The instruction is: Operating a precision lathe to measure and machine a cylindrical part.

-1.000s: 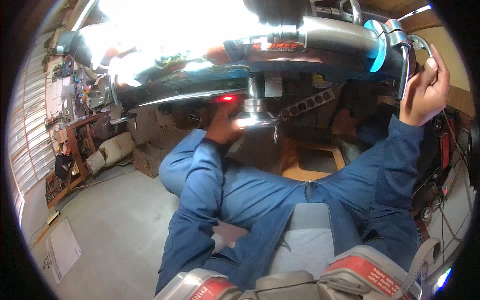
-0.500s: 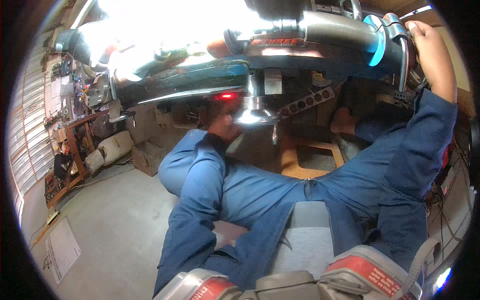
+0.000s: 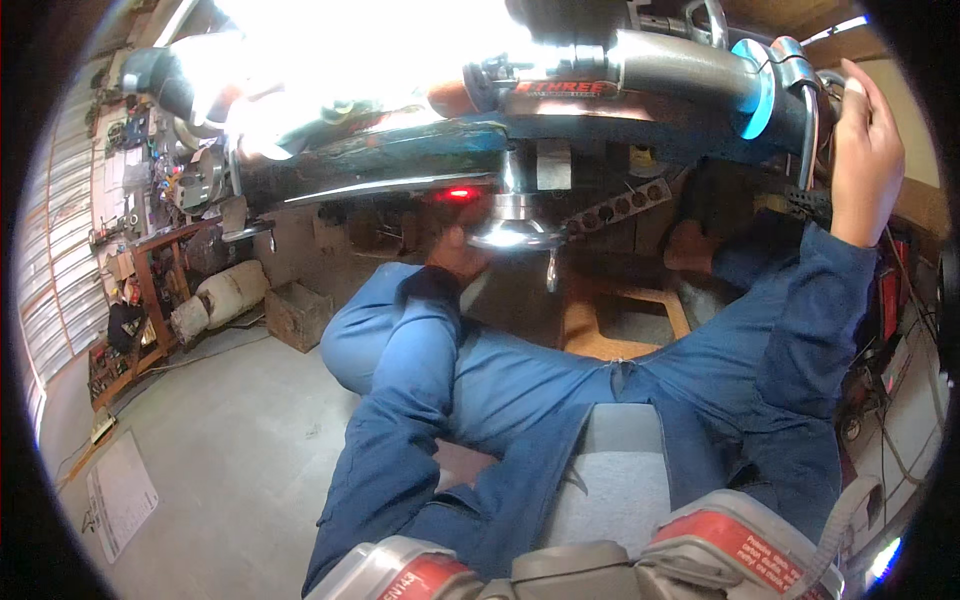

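Machine [image 3: 400, 155]: its upper left burnt to pure white glare, detail lost.
Handwheel [image 3: 515, 238]: bright highlights on polished metal.
Red light [image 3: 458, 193]: small, glowing in dark shadow underneath.
Left hand [image 3: 460, 255]: dim, soft-edged.
Right hand [image 3: 868, 165]: well lit, clearer.
Corrugated wall [image 3: 65, 210]: pale and bright, bent by fisheye curve.
Floor [image 3: 240, 430]: soft, even light.
Picture rim: black and rounded.
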Available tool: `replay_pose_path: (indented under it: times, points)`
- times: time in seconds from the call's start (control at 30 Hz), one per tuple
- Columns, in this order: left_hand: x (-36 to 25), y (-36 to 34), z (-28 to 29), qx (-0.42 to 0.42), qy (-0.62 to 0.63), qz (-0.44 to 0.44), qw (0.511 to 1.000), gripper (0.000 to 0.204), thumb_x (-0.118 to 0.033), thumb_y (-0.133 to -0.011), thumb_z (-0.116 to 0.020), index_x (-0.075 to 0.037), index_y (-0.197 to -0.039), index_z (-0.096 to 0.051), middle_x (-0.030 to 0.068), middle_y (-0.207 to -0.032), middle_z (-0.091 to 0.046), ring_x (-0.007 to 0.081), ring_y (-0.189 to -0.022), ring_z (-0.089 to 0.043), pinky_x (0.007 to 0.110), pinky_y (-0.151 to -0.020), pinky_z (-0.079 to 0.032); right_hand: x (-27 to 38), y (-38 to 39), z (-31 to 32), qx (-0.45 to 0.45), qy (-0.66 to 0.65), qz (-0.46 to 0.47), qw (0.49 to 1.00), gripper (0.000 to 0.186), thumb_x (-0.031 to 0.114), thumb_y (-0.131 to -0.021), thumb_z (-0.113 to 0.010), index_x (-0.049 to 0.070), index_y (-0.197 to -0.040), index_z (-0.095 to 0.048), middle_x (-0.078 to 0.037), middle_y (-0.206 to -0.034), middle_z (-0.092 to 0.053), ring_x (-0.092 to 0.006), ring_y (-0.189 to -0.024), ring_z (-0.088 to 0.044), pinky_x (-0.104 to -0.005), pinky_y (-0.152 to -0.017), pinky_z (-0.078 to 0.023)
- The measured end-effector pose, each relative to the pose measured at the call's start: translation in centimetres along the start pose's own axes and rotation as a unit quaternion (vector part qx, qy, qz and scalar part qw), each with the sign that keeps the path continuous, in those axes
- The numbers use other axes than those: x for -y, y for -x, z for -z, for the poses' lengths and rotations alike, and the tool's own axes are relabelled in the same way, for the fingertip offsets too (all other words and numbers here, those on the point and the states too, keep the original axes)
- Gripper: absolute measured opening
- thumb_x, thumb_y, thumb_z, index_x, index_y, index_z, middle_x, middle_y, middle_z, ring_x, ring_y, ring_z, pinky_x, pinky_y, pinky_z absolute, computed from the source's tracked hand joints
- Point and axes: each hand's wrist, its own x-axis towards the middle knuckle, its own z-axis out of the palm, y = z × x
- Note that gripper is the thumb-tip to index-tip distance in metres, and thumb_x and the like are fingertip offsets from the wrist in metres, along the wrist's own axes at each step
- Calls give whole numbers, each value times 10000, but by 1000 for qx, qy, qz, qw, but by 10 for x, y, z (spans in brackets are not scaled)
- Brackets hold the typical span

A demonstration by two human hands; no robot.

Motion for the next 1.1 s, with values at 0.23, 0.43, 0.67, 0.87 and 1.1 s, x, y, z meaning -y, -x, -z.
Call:
replay_pose_path:
  times: [0.23,0.43,0.67,0.87,1.1]
  points:
    - [-121,59,16,-81,-202,-63,974,399,-161,-844,-629,25,-1186,-544,136,-958,-649,236,-882,-627,324,-826,-500,-10,65,-32,-200,-114,88,969,397,233,-974,-405,-51,-1240,-487,-253,-1182,-553,-352,-1064,-582,-396,-887,-472]
    - [-216,111,103,-403,-216,-419,785,226,-90,-869,-614,27,-1062,-617,125,-994,-664,186,-894,-625,284,-808,-499,-5,52,-30,-235,-77,103,963,391,312,-987,-417,28,-1223,-545,-193,-1102,-605,-313,-977,-605,-369,-845,-475]
    - [-222,34,144,-546,-264,-336,721,237,-104,-903,-585,32,-1095,-613,93,-1005,-659,151,-911,-607,277,-814,-475,7,31,-13,-136,-70,102,983,336,250,-981,-429,22,-1159,-600,-168,-1074,-647,-291,-965,-641,-345,-822,-495]
    - [-224,29,149,-519,-246,-345,742,199,-85,-897,-598,34,-1053,-631,72,-990,-663,123,-890,-600,262,-803,-469,6,-3,8,108,-58,4,992,331,230,-973,-458,-7,-1167,-582,-135,-1125,-629,-211,-1064,-579,-292,-931,-409]
    - [-221,21,149,-529,-164,-354,753,187,-43,-867,-625,35,-1036,-636,65,-979,-664,118,-880,-600,256,-799,-468,-20,-59,-4,304,-24,14,952,305,201,-932,-481,-30,-1092,-600,-153,-1069,-644,-239,-1012,-597,-327,-895,-429]
